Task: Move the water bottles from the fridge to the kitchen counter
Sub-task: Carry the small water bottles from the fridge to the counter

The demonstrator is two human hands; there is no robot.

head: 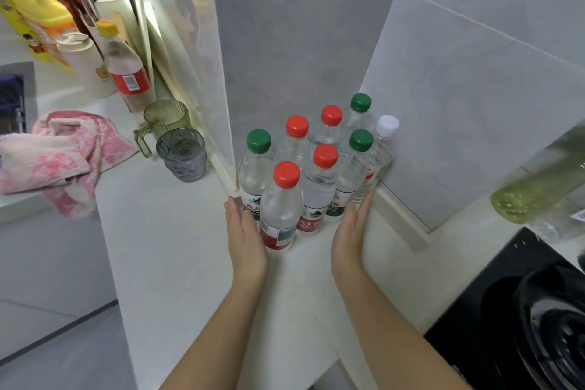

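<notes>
So I'm standing at the kitchen counter (177, 247), a smooth white slab that's running into a corner of big matte grey wall tiles (285, 57). Down at 4 o'clock the glossy black stove (474, 310) is sitting with its round burner ring showing. Over at 9 o'clock a pink towel (60, 152), fluffy and all crumpled, is lying in a heap.

The water bottles (318, 187) are standing upright, tucked right into the corner just past centre toward 12 o'clock from my hands. There are eight of them, clear ribbed plastic packed shoulder to shoulder: four red screw caps, three green, one white at the back against the right wall.

My left hand (245, 231) is lying flat with straight fingers along the 9 o'clock side of the bunch, seemingly touching the front red-capped one. My right hand (349, 234) is doing the same at 3 o'clock, palm facing in and gripping nothing.

At 10 o'clock from the bottles, a ribbed green plastic mug (167, 120) and a bumpy grey glass (183, 158) are sitting side by side.
</notes>
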